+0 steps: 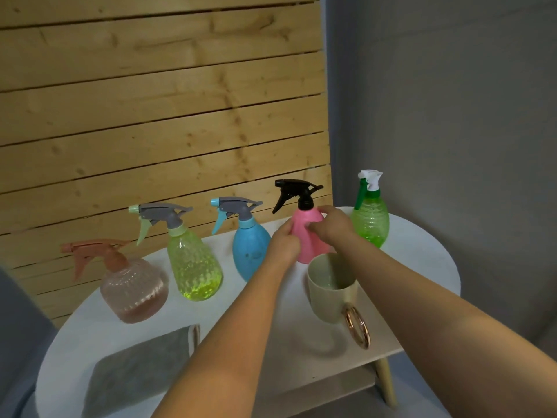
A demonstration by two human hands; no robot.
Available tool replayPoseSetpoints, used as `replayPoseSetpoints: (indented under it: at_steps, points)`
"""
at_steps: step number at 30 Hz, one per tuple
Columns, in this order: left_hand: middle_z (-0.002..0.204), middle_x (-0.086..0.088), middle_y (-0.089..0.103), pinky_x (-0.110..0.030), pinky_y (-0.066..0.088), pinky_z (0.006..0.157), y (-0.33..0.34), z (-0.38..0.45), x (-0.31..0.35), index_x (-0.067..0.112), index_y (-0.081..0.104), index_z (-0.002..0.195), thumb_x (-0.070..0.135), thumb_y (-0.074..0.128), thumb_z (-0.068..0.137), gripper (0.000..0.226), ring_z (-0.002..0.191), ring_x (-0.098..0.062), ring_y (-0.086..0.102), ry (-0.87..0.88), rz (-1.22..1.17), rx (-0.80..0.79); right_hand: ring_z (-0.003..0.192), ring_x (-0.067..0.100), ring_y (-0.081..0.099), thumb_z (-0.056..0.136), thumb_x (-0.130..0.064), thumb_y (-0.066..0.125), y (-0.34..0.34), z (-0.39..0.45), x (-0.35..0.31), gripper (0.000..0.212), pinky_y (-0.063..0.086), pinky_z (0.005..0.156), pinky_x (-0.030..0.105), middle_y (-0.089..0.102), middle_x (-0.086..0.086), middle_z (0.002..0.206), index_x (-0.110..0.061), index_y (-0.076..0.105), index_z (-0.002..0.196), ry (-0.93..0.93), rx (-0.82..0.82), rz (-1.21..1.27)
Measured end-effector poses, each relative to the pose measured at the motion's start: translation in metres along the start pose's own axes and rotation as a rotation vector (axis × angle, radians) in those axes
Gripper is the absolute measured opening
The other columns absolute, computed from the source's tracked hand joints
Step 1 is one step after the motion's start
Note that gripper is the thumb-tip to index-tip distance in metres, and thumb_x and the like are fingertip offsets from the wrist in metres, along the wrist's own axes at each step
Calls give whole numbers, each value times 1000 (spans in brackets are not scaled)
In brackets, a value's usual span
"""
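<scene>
- left hand: fingers curled against the left flank of the pink bottle, gripping it.
- right hand: wrapped round the bottle's right shoulder, thumb on the front face, one finger up by the neck. Also gripping.
- pink bottle: upright, in the back row of the bench, between the blue bottle and the green bottle. Its base is hidden behind the mug, so bench contact can't be confirmed.
- trigger head: black, sits on the pink bottle's neck, nozzle pointing left.
- mug: cream, mouth up, just in front of the pink bottle. Gold ring handle faces the near right. The right forearm crosses over its rim.
- blue bottle: just left of the left hand; the two overlap in view, contact can't be told.
- green bottle: white and green trigger, near the right hand but apart from it.
- yellow bottle, then peach bottle further left, both upright, nozzles left, the peach one with liquid in the bottom.
- cloth: grey, flat on the front left of the bench, beside the left forearm.
- bench: white top, rounded edge.
- wood wall behind the row, grey wall to the right.
</scene>
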State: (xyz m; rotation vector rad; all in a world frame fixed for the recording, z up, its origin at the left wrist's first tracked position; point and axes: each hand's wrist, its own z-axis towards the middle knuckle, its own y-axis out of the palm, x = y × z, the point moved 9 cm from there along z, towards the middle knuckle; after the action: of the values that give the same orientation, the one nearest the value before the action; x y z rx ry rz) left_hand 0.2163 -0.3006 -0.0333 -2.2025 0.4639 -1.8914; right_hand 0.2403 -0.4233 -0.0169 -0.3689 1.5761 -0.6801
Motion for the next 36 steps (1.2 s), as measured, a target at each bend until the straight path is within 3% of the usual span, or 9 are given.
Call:
replayPoseSetpoints:
  at_steps: [6, 9, 14, 21, 24, 26, 31, 33, 36]
  points:
    - [135, 3, 48, -24, 41, 87, -15, -36, 40, 30, 38, 143, -5, 31, 95, 60, 108, -13, 46, 132, -180, 45, 116, 26, 53, 87, -31, 61, -33, -30, -22, 56, 42, 93, 34, 54, 6, 133, -18, 42, 138, -102, 135, 157]
    - [117, 9, 55, -12, 46, 65, -32, -67, 68, 26, 44, 139, -1, 35, 96, 52, 85, 0, 53, 220, -280, 82, 111, 23, 56, 85, -31, 63, -62, -63, -47, 55, 45, 88, 33, 57, 3, 130, -20, 45, 136, -198, 207, 289]
    - [134, 8, 51, -8, 47, 67, -75, -155, 85, 28, 46, 139, 1, 43, 92, 54, 108, -5, 54, 400, -232, 217, 95, 17, 56, 77, -34, 71, -78, -145, -86, 50, 50, 81, 34, 57, 7, 115, -26, 55, 124, -359, 197, 464]
    - [128, 4, 60, -36, 47, 99, -127, -268, 14, 29, 55, 126, 1, 44, 96, 43, 115, -12, 58, 320, -374, 287, 109, 17, 44, 63, -39, 82, -8, -255, -101, 82, 44, 91, 33, 34, 1, 125, -35, 34, 130, -408, -126, 374]
    - [114, 7, 67, -34, 51, 89, -141, -304, -25, 25, 63, 111, 6, 44, 98, 30, 99, -2, 64, 275, -414, 307, 109, 21, 49, 63, -34, 84, 26, -288, -94, 85, 49, 88, 37, 42, -1, 120, -34, 28, 127, -443, -260, 345]
    - [114, -4, 65, -32, 55, 80, -149, -318, -57, 18, 60, 110, 14, 48, 97, 18, 98, -9, 65, 192, -423, 374, 103, 22, 52, 65, -33, 82, 45, -298, -82, 80, 51, 81, 37, 45, -3, 115, -36, 29, 125, -405, -334, 307]
    - [126, -1, 51, -25, 50, 81, -186, -327, -92, 25, 31, 140, 35, 57, 90, 58, 108, -17, 58, 135, -288, 533, 103, 20, 49, 64, -38, 79, 73, -302, -63, 85, 44, 82, 30, 44, 0, 119, -32, 33, 134, -407, -441, -29]
    - [122, 2, 55, -31, 50, 88, -197, -323, -89, 28, 41, 135, 36, 60, 88, 51, 106, -15, 59, 182, -126, 517, 104, 19, 47, 62, -39, 79, 78, -303, -57, 83, 42, 81, 28, 43, 0, 118, -36, 35, 133, -443, -491, -145]
    - [99, 1, 69, -29, 56, 76, -199, -316, -98, 22, 63, 112, 32, 61, 89, 25, 92, -16, 67, 157, 37, 442, 104, 17, 45, 60, -38, 80, 85, -304, -50, 83, 42, 83, 28, 42, -4, 116, -40, 36, 131, -484, -551, -230]
